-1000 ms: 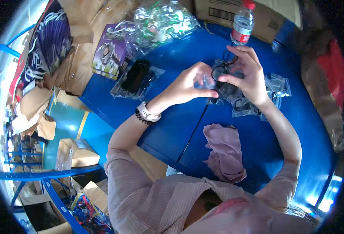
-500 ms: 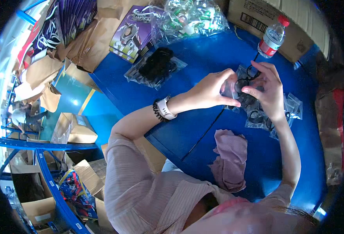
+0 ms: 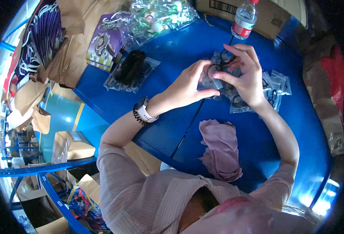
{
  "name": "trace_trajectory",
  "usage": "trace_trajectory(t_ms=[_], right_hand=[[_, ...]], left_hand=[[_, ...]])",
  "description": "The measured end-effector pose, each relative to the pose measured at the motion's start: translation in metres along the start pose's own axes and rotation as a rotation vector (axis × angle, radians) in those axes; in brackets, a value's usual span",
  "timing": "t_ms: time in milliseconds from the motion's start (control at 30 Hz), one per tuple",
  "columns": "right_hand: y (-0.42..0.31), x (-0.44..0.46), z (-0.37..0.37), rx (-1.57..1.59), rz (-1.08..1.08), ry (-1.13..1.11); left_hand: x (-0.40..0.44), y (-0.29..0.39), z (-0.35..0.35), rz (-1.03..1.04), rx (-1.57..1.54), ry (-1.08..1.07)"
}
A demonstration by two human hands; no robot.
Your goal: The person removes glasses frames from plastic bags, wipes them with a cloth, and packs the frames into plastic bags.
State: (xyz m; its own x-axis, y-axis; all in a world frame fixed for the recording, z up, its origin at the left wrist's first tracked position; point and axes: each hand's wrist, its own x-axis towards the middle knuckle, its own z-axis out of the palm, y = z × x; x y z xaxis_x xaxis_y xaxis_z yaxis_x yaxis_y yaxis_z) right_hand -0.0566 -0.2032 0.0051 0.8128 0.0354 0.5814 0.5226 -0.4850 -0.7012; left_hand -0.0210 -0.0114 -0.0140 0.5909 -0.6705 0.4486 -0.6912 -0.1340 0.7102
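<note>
My left hand (image 3: 185,84), with a white-banded watch (image 3: 142,111) and a black coil at the wrist, curls its fingers at the edge of a small clear plastic bag (image 3: 206,82). Thumb and forefinger lie on either side of the bag. My right hand (image 3: 244,72) pinches a thin black loop-shaped item (image 3: 227,57) at the bag's mouth; its exact kind is unclear. Beneath and beside this hand lie several small clear bags (image 3: 271,95) with black looped items inside. A crumpled mauve ribbed cloth (image 3: 221,150) rests on the blue table nearer my body.
Left of my hands lies a clear bag of black items (image 3: 131,70). Purple printed booklets (image 3: 103,45) and a big clear bag of shiny pieces (image 3: 156,19) sit behind. A red-labelled water bottle (image 3: 244,21) stands before a cardboard box (image 3: 258,17). Boxes and blue rails fill the left.
The whole view has shifted, so the table things appear further left and higher. Both hands keep nearly the same hold, and the black loop stays at my right fingertips.
</note>
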Motion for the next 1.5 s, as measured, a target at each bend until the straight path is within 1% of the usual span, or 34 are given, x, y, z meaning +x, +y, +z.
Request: trace_trajectory(t_ms=[33, 67, 200, 400, 533, 567, 700, 900, 1067, 1200, 1233, 1367, 1400, 1500], right_hand=[[0.001, 0.000, 0.001, -0.008, -0.028, 0.010], [0.002, -0.001, 0.002, -0.013, -0.025, 0.014], [0.005, -0.003, 0.005, 0.034, -0.132, 0.031], [-0.003, 0.002, 0.002, 0.035, -0.112, 0.035], [-0.008, 0.008, -0.005, -0.034, -0.059, -0.090], [-0.010, 0.008, -0.007, -0.041, -0.058, -0.086], [-0.019, 0.010, -0.010, -0.078, -0.193, -0.013], [-0.015, 0.000, -0.002, -0.156, -0.254, -0.042], [-0.023, 0.002, -0.005, -0.028, -0.227, -0.005], [-0.021, 0.000, -0.004, 0.110, -0.059, -0.026], [-0.022, 0.000, -0.003, 0.109, -0.060, -0.024], [-0.025, -0.003, 0.001, 0.071, -0.206, -0.049], [-0.024, -0.002, 0.000, 0.070, -0.204, -0.050], [-0.016, 0.004, -0.007, -0.108, -0.354, -0.016]], left_hand=[[0.000, 0.000, 0.001, 0.020, 0.046, 0.013], [0.001, -0.001, 0.002, 0.024, 0.042, 0.009], [-0.001, -0.008, 0.007, 0.066, 0.046, 0.071], [0.001, -0.005, 0.006, 0.091, 0.037, 0.075], [0.001, 0.000, 0.004, 0.065, 0.102, 0.059], [0.001, 0.000, 0.004, 0.072, 0.098, 0.056], [0.000, -0.002, 0.004, -0.079, 0.031, 0.079], [0.001, -0.003, 0.005, 0.051, 0.086, 0.092], [0.001, -0.003, 0.002, 0.062, 0.015, 0.047], [-0.001, -0.011, 0.006, 0.053, -0.034, 0.051], [0.000, -0.011, 0.006, 0.055, -0.033, 0.051], [0.001, -0.007, 0.009, 0.122, 0.055, 0.076], [0.001, -0.006, 0.009, 0.122, 0.054, 0.076], [-0.001, -0.004, 0.009, -0.027, -0.392, 0.061]])
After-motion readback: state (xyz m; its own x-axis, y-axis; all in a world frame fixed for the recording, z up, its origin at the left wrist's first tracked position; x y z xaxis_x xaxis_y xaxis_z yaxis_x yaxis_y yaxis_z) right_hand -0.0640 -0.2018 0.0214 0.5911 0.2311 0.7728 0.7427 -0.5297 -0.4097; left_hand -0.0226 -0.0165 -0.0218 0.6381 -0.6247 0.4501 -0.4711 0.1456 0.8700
